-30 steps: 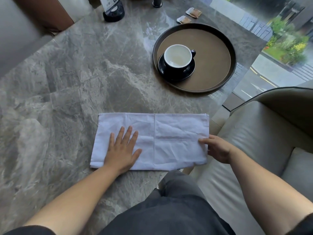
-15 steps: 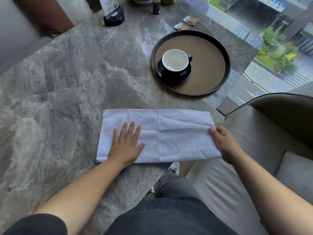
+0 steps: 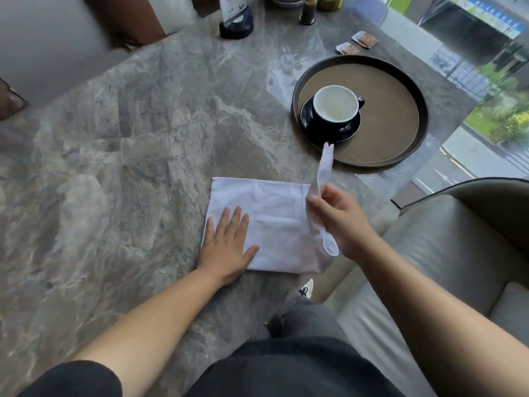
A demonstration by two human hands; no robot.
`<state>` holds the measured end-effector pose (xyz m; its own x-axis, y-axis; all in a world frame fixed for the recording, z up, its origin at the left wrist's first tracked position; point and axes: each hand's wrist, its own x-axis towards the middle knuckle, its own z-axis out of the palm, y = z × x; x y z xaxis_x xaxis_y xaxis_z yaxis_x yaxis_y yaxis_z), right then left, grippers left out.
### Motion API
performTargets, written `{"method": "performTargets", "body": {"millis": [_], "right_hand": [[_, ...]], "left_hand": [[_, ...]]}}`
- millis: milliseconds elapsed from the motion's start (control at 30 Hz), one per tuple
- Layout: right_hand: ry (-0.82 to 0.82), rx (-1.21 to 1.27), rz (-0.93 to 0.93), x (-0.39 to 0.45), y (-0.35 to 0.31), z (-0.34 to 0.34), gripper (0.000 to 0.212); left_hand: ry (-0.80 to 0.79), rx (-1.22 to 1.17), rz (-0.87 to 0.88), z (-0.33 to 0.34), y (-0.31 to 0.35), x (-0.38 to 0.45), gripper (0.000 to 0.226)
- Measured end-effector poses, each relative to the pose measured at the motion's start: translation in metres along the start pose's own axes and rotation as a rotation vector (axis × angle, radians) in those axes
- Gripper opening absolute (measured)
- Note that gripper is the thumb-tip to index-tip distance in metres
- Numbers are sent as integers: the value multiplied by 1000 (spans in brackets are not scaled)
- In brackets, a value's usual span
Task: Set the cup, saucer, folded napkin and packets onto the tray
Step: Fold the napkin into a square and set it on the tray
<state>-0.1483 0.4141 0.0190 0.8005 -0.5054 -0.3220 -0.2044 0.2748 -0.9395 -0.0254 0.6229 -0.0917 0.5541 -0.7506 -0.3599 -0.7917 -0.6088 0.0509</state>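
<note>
A white cloth napkin (image 3: 274, 222) lies on the marble table (image 3: 137, 144) near its front edge. My left hand (image 3: 227, 245) presses flat on the napkin's left part, fingers spread. My right hand (image 3: 337, 222) pinches the napkin's right end and holds it lifted and folded over toward the left. Behind them stands a round brown tray (image 3: 395, 116) with a dark rim. On its left side a dark cup (image 3: 335, 106) with a white inside sits on a dark saucer (image 3: 350, 131). Two small packets (image 3: 347, 49) (image 3: 365, 39) lie on the table beyond the tray.
A black-based stand (image 3: 236, 22), a small dark shaker (image 3: 307, 12) and a gold container (image 3: 330, 2) are at the table's far edge. A beige leather seat (image 3: 446, 253) is on the right, beside a window. My lap (image 3: 292, 365) is under the table's front edge.
My right hand has lifted the napkin's right end and swung it up and leftward over the rest. My left hand stays pressed on the napkin's left part.
</note>
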Motion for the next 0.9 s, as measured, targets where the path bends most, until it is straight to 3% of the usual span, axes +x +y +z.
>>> {"method": "performTargets", "body": {"millis": [133,467,733,900], "right_hand": [[-69,-239,-6,19,22,53,23],[-52,-762,-101,59,68,124,30],[-100,-969,-101,71,94,146,25],[-163,-1212,-182,70,102,155,37]], "left_hand": [[89,-22,-107,-3,-20,-20,76],[-33,-52,-146,10,-38,-38,75],[139,-456,17,-7,-80,-52,62],[271,-733,-170,-17,-87,-49,57]]}}
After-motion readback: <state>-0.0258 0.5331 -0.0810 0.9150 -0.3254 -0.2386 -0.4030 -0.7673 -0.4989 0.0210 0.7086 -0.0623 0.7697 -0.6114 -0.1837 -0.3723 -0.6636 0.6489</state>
